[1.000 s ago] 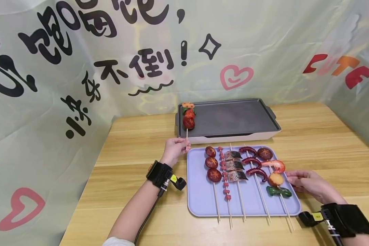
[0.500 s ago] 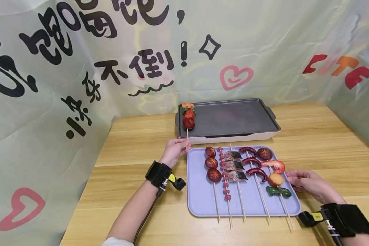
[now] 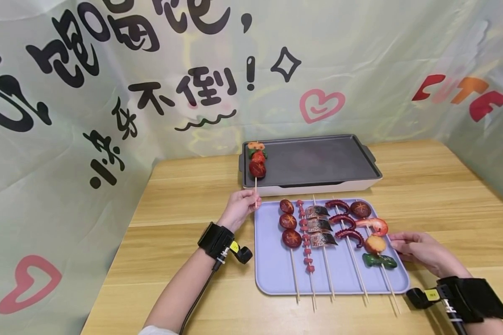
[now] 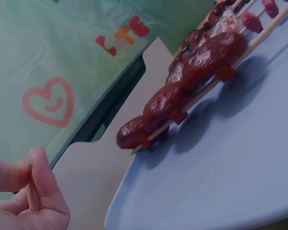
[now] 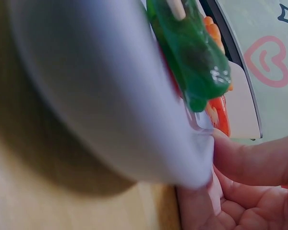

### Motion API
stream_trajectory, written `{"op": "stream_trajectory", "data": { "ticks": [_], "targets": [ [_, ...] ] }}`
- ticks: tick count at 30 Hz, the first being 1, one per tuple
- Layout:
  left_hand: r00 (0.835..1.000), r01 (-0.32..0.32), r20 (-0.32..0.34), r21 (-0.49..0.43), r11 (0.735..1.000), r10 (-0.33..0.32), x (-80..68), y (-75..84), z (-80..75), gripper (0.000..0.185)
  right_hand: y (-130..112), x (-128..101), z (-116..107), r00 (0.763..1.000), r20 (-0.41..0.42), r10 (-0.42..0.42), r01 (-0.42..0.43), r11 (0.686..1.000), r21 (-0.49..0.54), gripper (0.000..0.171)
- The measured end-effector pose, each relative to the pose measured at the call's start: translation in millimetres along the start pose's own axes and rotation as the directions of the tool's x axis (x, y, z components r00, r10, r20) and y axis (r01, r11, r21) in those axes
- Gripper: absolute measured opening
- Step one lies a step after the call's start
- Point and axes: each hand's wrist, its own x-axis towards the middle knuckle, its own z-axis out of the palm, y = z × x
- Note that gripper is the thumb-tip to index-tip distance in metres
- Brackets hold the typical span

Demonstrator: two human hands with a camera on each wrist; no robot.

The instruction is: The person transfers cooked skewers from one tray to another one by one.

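My left hand (image 3: 237, 209) pinches the bare stick end of a mixed skewer (image 3: 257, 168) between thumb and fingers. The skewer's food, a mushroom, a red piece, a green piece and an orange piece, lies over the left end of the black griddle (image 3: 310, 160). In the left wrist view the fingers (image 4: 45, 177) close on the stick. My right hand (image 3: 419, 251) grips the right rim of the lilac tray (image 3: 272, 274). Thumb above and fingers below the rim show in the right wrist view, beside a green pepper piece (image 5: 194, 57).
On the tray lie several skewers: mushrooms (image 3: 291, 238), small red pieces (image 3: 306, 237), fish pieces (image 3: 320, 226), tentacles (image 3: 350, 236) and a mixed one with a shrimp (image 3: 377, 226). Their sticks overhang the tray's near edge. A printed cloth (image 3: 360, 56) stands behind the wooden table (image 3: 184, 242).
The left hand and the mixed skewer have shifted slightly toward me. The right hand and the tray have hardly moved.
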Motion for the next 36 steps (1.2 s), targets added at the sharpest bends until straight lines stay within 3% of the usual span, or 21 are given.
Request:
{"op": "stream_trajectory", "data": {
  "ticks": [13,20,36],
  "targets": [
    [0.994,-0.036,0.104,-0.014,0.999,0.037,-31.4,-14.9,3.2,0.010,-2,-1,0,1.000,-0.010,0.015,-0.015,1.000,-0.018,0.042],
    [0.976,-0.034,0.216,-0.025,0.999,0.038,-60.1,-27.2,10.1,0.009,-2,-1,-1,1.000,-0.011,0.022,-0.022,1.000,-0.015,0.043],
    [0.951,-0.009,0.310,-0.005,1.000,0.010,-120.2,-35.8,17.2,0.011,-4,-1,0,1.000,-0.009,0.020,-0.020,1.000,-0.016,0.044]
  ]
}}
